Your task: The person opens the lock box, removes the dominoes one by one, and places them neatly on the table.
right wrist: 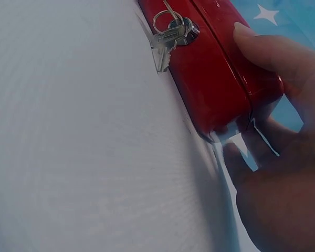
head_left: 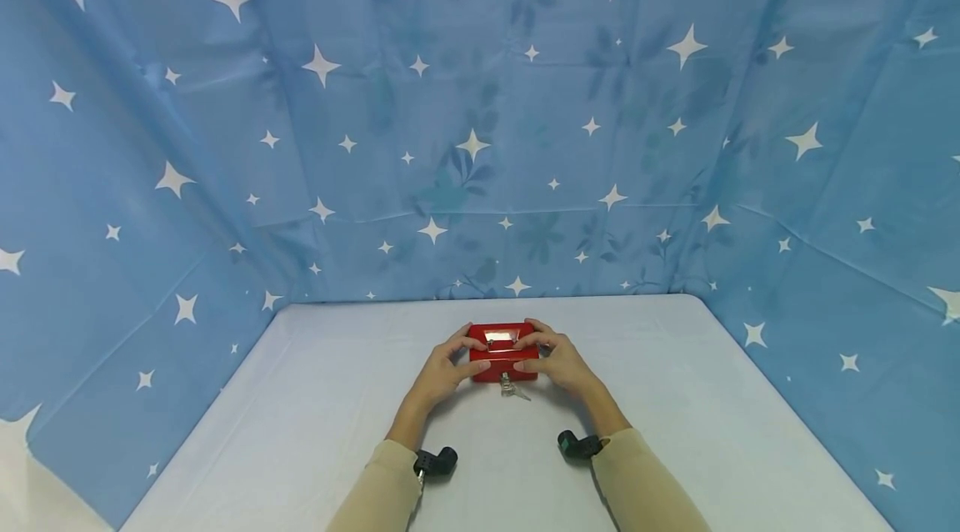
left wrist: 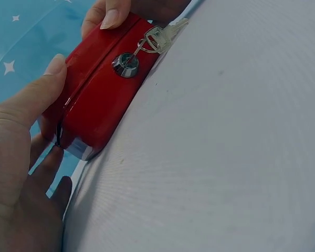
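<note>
A small red cash box sits on the white table, its lid down. The round silver lock on its front has a key in it, and a ring with more keys dangles from that key. At the box's left end, my left hand grips it with thumb at the front and fingers curled over the lid and end. My right hand holds the right end in much the same way. Both index fingers reach towards the handle on top; the far fingertips are partly hidden.
The white-covered table spreads around the box. A blue curtain with white stars stands behind and at both sides. Black wrist cameras sit at the cuffs of the beige sleeves.
</note>
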Available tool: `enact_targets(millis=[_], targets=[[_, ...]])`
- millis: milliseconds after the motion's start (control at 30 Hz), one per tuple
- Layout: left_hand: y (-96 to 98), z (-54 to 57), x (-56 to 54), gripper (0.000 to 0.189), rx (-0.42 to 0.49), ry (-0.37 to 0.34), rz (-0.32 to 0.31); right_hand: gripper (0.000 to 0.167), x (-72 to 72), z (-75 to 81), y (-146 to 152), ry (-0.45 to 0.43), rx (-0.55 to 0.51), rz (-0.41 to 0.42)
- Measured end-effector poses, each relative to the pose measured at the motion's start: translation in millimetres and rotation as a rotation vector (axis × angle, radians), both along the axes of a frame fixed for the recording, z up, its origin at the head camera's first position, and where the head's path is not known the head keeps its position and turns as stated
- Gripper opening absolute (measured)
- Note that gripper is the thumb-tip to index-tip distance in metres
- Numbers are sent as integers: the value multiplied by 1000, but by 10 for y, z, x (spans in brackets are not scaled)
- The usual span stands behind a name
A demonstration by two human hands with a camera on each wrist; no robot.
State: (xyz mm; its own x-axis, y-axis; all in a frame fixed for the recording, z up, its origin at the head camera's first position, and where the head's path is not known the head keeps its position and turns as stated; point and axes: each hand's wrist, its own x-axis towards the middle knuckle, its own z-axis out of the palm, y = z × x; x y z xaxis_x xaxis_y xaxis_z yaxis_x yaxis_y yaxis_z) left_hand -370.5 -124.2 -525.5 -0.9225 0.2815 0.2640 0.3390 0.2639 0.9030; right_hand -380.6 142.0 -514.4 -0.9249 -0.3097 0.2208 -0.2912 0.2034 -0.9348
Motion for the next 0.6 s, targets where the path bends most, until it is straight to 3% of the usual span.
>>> enact_targets(millis=[600], targets=[[1, 5, 10, 26, 26, 8, -9, 29, 2, -5, -29, 5, -11, -31]])
